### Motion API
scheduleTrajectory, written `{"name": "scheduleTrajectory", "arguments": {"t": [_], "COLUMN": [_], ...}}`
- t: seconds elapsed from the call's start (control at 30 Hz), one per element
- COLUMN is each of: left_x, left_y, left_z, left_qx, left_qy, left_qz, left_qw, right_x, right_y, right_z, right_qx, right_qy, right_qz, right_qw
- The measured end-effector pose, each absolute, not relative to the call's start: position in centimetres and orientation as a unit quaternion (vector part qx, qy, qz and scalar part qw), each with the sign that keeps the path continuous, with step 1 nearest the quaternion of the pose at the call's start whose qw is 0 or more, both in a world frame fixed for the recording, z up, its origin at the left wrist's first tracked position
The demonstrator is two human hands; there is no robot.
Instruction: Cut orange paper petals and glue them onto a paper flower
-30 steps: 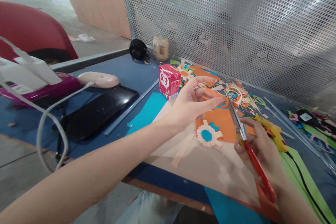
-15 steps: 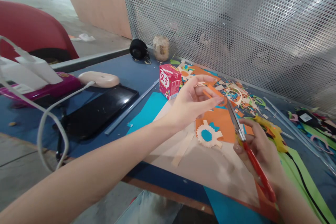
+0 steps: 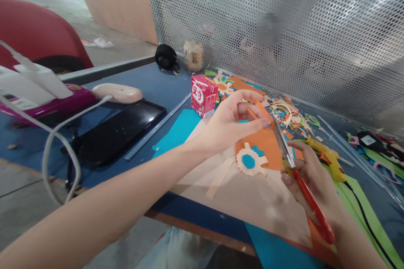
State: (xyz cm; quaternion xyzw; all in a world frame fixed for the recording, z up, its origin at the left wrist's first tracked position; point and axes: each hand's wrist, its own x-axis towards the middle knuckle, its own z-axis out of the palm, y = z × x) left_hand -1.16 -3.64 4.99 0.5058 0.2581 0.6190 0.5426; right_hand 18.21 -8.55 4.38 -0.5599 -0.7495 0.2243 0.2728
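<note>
My left hand [image 3: 236, 119] pinches a small piece of orange paper [image 3: 265, 110] between thumb and fingers, above the table's middle. In my right hand [image 3: 311, 172] are red-handled scissors [image 3: 304, 189], their blades pointing up and away, the tips at the edge of the orange piece. How far the blades are parted I cannot tell. Below the hands, a cream paper flower [image 3: 251, 161] with a blue centre lies partly over an orange sheet [image 3: 268, 145]. Under these is a large cream sheet [image 3: 233, 201], with a narrow cream strip [image 3: 221, 176] on it.
A pink box [image 3: 203, 96] stands behind my left hand. Paper scraps [image 3: 288, 113] lie along the perforated metal panel [image 3: 268, 21]. At right is a yellow glue gun [image 3: 330, 157] with a black cord. A black tray [image 3: 121, 134] and a purple power strip [image 3: 63, 98] sit left.
The orange piece has turned slightly in my left hand, and the scissor blades have shifted a little against it. Both hands keep nearly the same places.
</note>
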Motion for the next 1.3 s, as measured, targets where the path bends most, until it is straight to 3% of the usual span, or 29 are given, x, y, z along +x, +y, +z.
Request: {"name": "scheduleTrajectory", "arguments": {"t": [0.67,1.3], "left_x": [-1.02,-1.4], "left_y": [-3.74,-3.88], "left_z": [5.05,4.94], "left_qx": [0.463,0.525], "left_qy": [0.263,0.258], "left_qz": [0.625,0.656], "left_qw": [0.571,0.477], "right_x": [18.42,18.25], "right_y": [-8.41,-8.66], "right_z": [4.25,4.32], "right_qx": [-0.557,-0.564], "right_qy": [-0.749,-0.74], "right_qz": [0.229,0.236], "right_qw": [0.277,0.281]}}
